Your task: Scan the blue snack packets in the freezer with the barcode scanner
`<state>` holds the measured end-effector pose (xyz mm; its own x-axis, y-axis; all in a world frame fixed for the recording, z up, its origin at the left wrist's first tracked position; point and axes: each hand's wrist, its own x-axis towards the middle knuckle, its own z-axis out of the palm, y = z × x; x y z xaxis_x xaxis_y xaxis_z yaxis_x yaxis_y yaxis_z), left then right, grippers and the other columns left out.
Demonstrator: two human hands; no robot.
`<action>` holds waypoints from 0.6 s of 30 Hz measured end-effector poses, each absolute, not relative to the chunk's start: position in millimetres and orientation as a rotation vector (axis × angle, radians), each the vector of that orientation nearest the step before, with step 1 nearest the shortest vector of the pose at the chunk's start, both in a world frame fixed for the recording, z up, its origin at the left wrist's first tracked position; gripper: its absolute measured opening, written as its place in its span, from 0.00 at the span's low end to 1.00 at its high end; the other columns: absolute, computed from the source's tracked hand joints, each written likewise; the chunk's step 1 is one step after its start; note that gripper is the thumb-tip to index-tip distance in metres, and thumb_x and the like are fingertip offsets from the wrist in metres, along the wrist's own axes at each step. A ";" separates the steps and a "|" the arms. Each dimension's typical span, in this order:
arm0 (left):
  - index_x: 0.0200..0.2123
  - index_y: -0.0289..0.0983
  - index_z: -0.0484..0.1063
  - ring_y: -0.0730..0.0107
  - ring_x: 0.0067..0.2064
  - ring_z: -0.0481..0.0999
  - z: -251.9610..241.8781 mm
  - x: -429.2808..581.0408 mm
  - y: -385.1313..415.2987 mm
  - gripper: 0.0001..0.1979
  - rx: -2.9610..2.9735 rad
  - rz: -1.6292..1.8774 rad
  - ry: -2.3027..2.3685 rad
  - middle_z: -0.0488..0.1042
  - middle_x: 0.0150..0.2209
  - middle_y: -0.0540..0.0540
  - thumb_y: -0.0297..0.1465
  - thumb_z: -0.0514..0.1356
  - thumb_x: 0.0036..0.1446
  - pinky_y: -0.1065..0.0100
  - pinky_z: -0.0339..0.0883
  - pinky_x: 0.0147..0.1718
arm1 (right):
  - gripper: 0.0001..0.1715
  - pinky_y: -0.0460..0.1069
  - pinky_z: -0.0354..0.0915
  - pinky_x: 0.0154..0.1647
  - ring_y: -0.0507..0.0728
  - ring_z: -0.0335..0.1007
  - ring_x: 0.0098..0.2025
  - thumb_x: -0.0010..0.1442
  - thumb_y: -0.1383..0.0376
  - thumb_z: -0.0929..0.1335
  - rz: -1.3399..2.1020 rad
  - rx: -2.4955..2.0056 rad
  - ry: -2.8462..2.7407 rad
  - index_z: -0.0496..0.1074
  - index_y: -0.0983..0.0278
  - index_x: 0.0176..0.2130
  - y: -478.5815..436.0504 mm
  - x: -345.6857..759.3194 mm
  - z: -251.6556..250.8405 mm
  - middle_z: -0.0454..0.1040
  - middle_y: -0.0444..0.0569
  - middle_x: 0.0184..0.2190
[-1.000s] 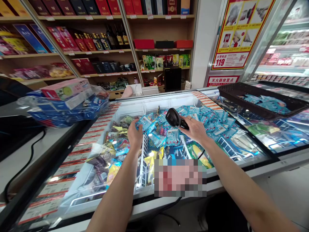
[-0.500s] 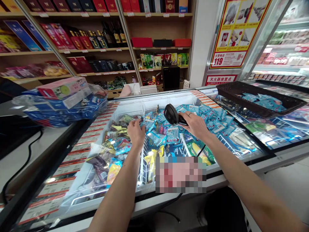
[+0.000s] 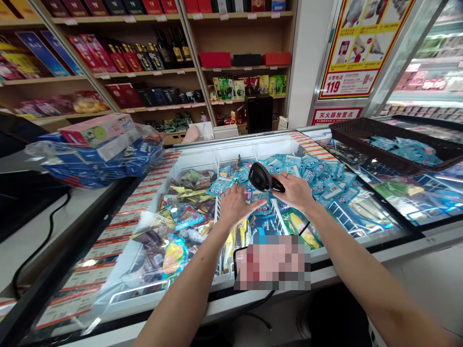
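Observation:
My right hand point(image 3: 293, 191) grips a black handheld barcode scanner point(image 3: 261, 177) by its handle, with the scanner head pointing left and down over the chest freezer point(image 3: 224, 147). My left hand point(image 3: 238, 205) lies open and flat, its fingers spread, just below the scanner, over blue-and-white foil packets point(image 3: 311, 168). It sits near the top of a white wire divider point(image 3: 217, 231). Mixed yellow, brown and blue snack packets point(image 3: 181, 212) fill the compartment to the left of the divider. My hands do not touch each other.
A plastic-wrapped stack of blue cartons topped by a pink box point(image 3: 97, 149) stands on the left counter. A dark woven tray point(image 3: 394, 147) holding blue packets rests on the right. Wooden shelves of boxed bottles stand behind. A pixelated patch point(image 3: 273, 262) covers the freezer's front.
My left hand has moved right, from the packets left of the divider to just below the scanner, and its fingers have flattened out. My right hand still holds the scanner.

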<state>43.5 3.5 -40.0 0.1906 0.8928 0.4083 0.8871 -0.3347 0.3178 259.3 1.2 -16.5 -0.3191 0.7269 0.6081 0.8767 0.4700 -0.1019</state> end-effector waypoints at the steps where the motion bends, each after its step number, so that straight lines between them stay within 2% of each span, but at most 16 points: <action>1: 0.41 0.39 0.70 0.49 0.48 0.65 -42.2 47.6 2.3 0.32 2.431 0.838 1.796 0.68 0.42 0.38 0.56 0.59 0.40 0.51 0.57 0.49 | 0.22 0.48 0.60 0.32 0.57 0.70 0.40 0.56 0.60 0.65 -0.331 -1.334 -2.127 0.66 0.59 0.51 1.9 260.6 -17.4 0.73 0.48 0.40; 4: 0.47 0.38 0.66 0.45 0.51 0.62 -48.5 53.4 3.0 0.38 2.501 0.830 1.762 0.66 0.46 0.36 0.56 0.61 0.36 0.51 0.55 0.50 | 0.22 0.48 0.60 0.31 0.57 0.70 0.40 0.56 0.60 0.65 -0.335 -1.351 -2.130 0.65 0.58 0.51 3.2 261.4 -18.3 0.73 0.48 0.40; 8: 0.49 0.38 0.64 0.45 0.51 0.64 -48.3 43.7 11.3 0.40 2.415 0.764 1.703 0.66 0.46 0.37 0.52 0.64 0.34 0.52 0.57 0.49 | 0.22 0.48 0.59 0.30 0.57 0.70 0.39 0.56 0.60 0.65 -0.344 -1.366 -2.153 0.66 0.58 0.51 2.8 259.8 -18.3 0.73 0.48 0.40; 13: 0.60 0.41 0.49 0.53 0.53 0.66 -31.1 17.0 17.5 0.44 2.178 0.762 1.504 0.65 0.54 0.39 0.44 0.64 0.41 0.58 0.62 0.47 | 0.22 0.48 0.59 0.30 0.57 0.70 0.39 0.56 0.59 0.65 -0.339 -1.367 -2.153 0.66 0.58 0.51 2.0 259.6 -19.1 0.74 0.48 0.39; 15: 0.60 0.45 0.50 0.54 0.55 0.65 -24.6 6.4 19.0 0.42 2.151 0.804 1.458 0.60 0.58 0.41 0.40 0.64 0.43 0.58 0.62 0.49 | 0.22 0.48 0.59 0.30 0.57 0.70 0.38 0.56 0.59 0.65 -0.340 -1.358 -2.149 0.66 0.57 0.51 1.7 259.6 -19.4 0.74 0.47 0.39; 18: 0.62 0.47 0.49 0.55 0.61 0.57 -18.7 -6.7 22.1 0.40 2.143 0.876 1.458 0.55 0.62 0.43 0.36 0.62 0.46 0.57 0.56 0.55 | 0.22 0.47 0.59 0.30 0.56 0.70 0.39 0.55 0.59 0.66 -0.352 -1.339 -2.152 0.65 0.57 0.51 0.9 259.5 -19.7 0.73 0.46 0.38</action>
